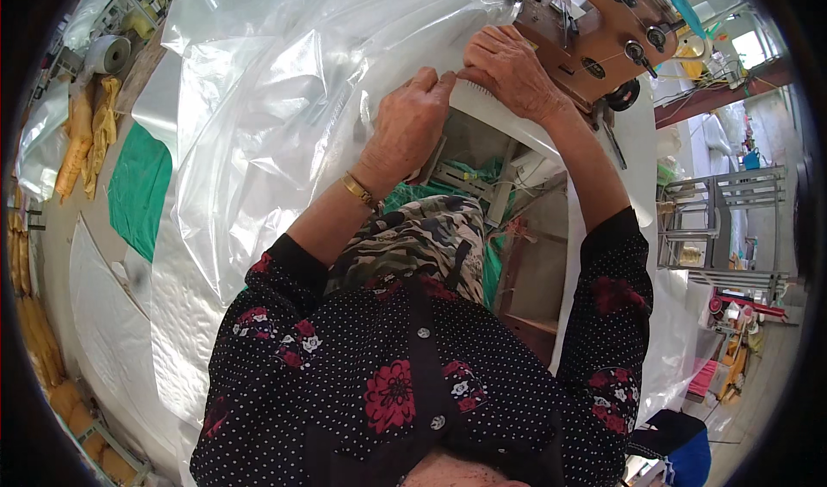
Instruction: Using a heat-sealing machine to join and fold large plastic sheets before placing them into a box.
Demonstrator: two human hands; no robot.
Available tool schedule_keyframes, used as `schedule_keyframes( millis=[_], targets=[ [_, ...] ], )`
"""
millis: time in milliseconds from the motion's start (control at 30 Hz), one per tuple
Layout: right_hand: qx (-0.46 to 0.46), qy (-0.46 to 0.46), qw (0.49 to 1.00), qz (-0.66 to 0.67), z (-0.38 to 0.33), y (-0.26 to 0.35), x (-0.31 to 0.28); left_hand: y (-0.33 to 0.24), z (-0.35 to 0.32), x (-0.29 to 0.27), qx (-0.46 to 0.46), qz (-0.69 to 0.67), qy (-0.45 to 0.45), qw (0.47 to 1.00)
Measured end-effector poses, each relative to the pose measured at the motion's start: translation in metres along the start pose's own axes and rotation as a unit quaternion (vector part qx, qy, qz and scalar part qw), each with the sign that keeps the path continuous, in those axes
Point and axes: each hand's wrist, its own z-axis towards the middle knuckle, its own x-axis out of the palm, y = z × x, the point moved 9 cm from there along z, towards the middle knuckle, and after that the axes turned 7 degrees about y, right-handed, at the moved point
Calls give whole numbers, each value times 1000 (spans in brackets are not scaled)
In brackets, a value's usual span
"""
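Clear plastic sheeting spreads in shiny folds over the left and far side of the work surface. My left hand pinches its near edge between thumb and fingers. Just to the right, my right hand is closed on the same edge, close to the sewing machine. Between the two hands a short stretch of edge with a row of dark stitches shows. The fingertips of my right hand are partly hidden. The brown sewing machine stands at the far right, its needle area beyond my right hand.
A slim dark metal tool lies on the white tabletop right of my right forearm. Green sheeting and yellow bundles lie at the left. A grey metal rack stands at the right.
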Motion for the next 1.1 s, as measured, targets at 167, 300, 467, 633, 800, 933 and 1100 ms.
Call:
schedule_keyframes(
  millis=[167,300,467,633,800,933,1100],
  targets=[
    [-5,-10,1000,6,3,-17,-2,8,12,-5,16,-102,28,994],
    [-9,1,1000,-5,5,-30,4,23,14,-2,-24,-231,57,971],
    [-29,-22,999,-32,6,-42,2,26,10,0,-32,-233,57,970],
    [-37,-56,998,-22,8,-53,1,31,8,0,-44,-250,50,966],
    [-17,-55,998,-30,12,-68,10,31,5,2,-10,-204,39,978],
    [45,-120,990,-58,2,-81,10,14,0,19,49,-73,63,994],
    [156,-303,934,-109,-40,-85,3,-5,-2,39,110,1,99,989]
  ],
)
